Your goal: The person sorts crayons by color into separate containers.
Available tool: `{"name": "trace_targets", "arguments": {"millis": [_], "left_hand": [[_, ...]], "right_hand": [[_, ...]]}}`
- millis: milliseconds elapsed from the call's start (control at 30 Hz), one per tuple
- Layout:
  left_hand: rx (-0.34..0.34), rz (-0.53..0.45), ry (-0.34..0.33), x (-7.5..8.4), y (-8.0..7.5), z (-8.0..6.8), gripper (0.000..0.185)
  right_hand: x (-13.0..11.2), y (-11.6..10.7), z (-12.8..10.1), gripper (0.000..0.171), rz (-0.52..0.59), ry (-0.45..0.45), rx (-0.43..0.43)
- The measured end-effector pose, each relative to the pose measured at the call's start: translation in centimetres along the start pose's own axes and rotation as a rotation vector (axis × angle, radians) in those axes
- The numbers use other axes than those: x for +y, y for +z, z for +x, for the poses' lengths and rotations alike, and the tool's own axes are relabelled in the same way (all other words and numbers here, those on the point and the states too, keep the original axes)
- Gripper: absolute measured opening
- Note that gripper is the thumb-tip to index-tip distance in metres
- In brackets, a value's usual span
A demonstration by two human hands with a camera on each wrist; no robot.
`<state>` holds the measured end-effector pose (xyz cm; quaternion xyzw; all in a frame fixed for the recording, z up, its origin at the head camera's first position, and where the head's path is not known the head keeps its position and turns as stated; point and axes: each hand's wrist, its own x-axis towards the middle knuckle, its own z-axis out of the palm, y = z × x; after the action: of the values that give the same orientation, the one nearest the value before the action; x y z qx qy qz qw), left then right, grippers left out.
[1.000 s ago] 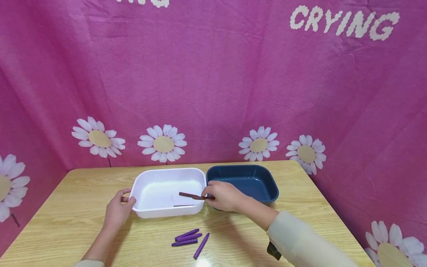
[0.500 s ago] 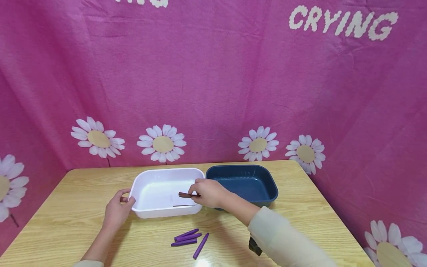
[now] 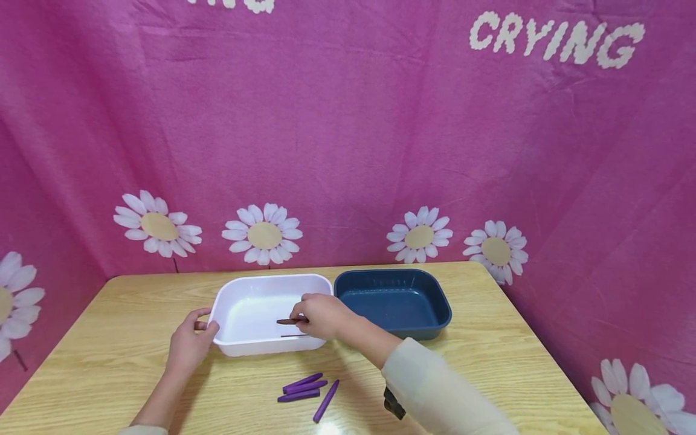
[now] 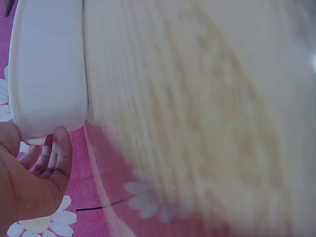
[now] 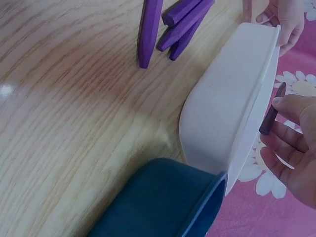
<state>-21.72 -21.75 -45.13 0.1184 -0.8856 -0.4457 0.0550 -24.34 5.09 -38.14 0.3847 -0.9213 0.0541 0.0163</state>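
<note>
My right hand (image 3: 315,315) pinches a dark brown crayon (image 3: 285,321) and holds it over the inside of the white tray (image 3: 247,347). The right wrist view shows the same crayon (image 5: 272,115) between thumb and fingers just past the white tray's rim (image 5: 256,113). My left hand (image 3: 190,341) grips the tray's left front corner, thumb on the rim; the left wrist view shows its fingers (image 4: 52,163) curled against the tray wall (image 4: 47,74).
A dark blue tray (image 3: 429,326) stands right of the white one, touching it. Several purple crayons (image 3: 307,389) lie on the wooden table (image 3: 98,338) in front of the trays. Pink daisy cloth hangs behind and at both sides.
My right hand has carried the brown crayon leftward, from the trays' shared edge to over the middle of the white tray, and slightly lower. The left hand has stayed put.
</note>
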Motion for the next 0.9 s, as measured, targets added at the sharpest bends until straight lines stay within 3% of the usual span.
{"name": "trace_targets", "arguments": {"millis": [333,900], "left_hand": [[-0.002,-0.011,0.016,-0.1,-0.1,0.1,0.047],[-0.009,-0.036,0.001,0.1,0.0,-0.2,0.047]], "right_hand": [[-0.4,1.5,1.2,0.012,-0.049,0.017,-0.002],[-0.2,3.3,2.3,0.014,0.005,0.121,-0.039]]}}
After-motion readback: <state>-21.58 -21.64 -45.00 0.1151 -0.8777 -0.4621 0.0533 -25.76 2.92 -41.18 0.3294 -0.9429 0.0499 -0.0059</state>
